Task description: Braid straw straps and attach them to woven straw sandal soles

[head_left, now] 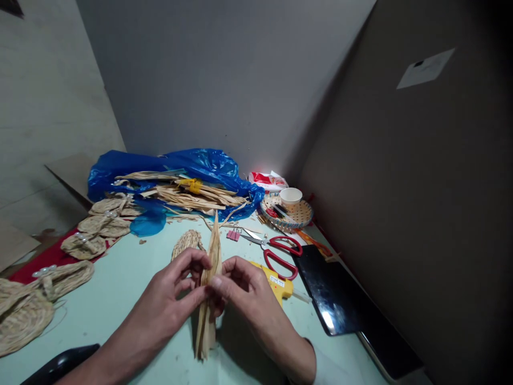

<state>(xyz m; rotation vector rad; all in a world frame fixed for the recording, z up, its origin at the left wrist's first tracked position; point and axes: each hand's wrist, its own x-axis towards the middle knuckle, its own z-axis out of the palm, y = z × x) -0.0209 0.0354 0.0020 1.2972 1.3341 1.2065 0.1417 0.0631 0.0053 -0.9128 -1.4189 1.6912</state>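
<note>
Between my two hands a long, dry, straw-coloured leaf strip [215, 243] stands lengthwise, its pointed tip away from me and its frayed lower end toward me. My left hand [182, 289] pinches it at the middle from the left, with thumb and fingers closed. From the right, my right hand [244, 286] grips the same strip, its thumb pressed on the front. Just behind my left hand lies a woven straw sole [186, 243], partly hidden. A yellow glue gun [279, 286] lies beside my right hand, partly covered by it.
Red-handled scissors [276, 248] and a pink binder clip [233, 235] lie beyond my right hand. Farther back are a blue plastic bag [160, 163] with dried strips [180, 198] and a woven basket [302, 216] with a white bowl [290, 195]. Woven slippers [86, 243] line the left; a black tablet [324, 289] lies right.
</note>
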